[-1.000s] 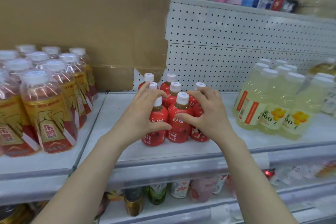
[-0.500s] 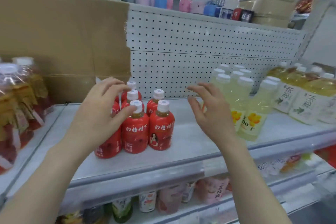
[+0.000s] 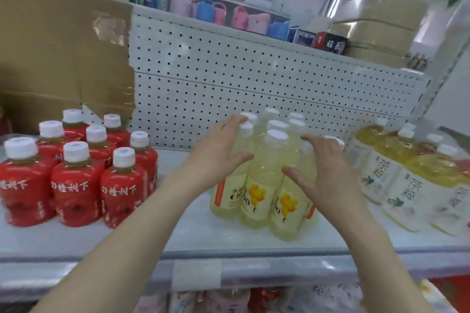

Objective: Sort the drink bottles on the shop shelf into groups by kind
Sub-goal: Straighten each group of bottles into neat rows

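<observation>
A cluster of pale yellow drink bottles [image 3: 264, 185] with white caps and yellow-flower labels stands mid-shelf. My left hand [image 3: 218, 152] lies flat against the cluster's left side, fingers spread up to a cap. My right hand [image 3: 328, 168] is spread over its right side, thumb toward the middle bottle, hiding the bottles behind it. Neither hand closes round a bottle. Several short red-labelled bottles [image 3: 76, 185] stand grouped at the left. Taller amber tea bottles [image 3: 396, 180] with white labels stand at the right.
The white shelf [image 3: 193, 236] has bare gaps between the groups. A perforated back panel [image 3: 254, 79] rises behind, with a cardboard sheet [image 3: 63, 53] at the left. Coloured cups [image 3: 206, 10] sit above. More bottles [image 3: 229, 300] show on the shelf below.
Both hands left the red bottles and moved right to the pale yellow cluster. The view swung right with them, so the red group now sits at the left.
</observation>
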Demonstrator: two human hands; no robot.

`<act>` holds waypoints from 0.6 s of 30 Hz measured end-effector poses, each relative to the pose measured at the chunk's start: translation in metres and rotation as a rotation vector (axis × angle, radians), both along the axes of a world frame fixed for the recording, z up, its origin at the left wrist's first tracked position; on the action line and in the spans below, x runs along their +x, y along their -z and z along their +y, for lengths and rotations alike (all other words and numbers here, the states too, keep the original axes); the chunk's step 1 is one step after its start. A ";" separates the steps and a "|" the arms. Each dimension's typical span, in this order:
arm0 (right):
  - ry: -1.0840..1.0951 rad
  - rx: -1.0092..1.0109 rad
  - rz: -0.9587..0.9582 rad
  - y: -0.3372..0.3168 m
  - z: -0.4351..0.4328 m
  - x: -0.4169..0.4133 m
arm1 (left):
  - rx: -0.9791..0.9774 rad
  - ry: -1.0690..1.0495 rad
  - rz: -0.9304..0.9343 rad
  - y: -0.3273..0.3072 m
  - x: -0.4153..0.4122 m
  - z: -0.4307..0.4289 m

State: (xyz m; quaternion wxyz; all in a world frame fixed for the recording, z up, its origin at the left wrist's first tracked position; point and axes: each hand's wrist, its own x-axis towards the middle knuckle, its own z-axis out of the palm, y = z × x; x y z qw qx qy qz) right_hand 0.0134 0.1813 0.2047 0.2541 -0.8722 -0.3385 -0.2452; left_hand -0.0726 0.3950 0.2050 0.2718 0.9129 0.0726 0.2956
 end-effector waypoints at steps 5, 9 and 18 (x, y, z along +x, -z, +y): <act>-0.051 0.016 -0.032 0.003 -0.003 0.013 | -0.039 -0.093 -0.011 0.005 0.000 -0.008; -0.083 0.002 -0.024 -0.001 -0.005 0.017 | -0.077 -0.084 0.012 0.002 -0.018 -0.005; -0.167 -0.206 -0.105 -0.084 0.072 0.017 | -0.070 -0.156 -0.025 0.001 -0.033 0.015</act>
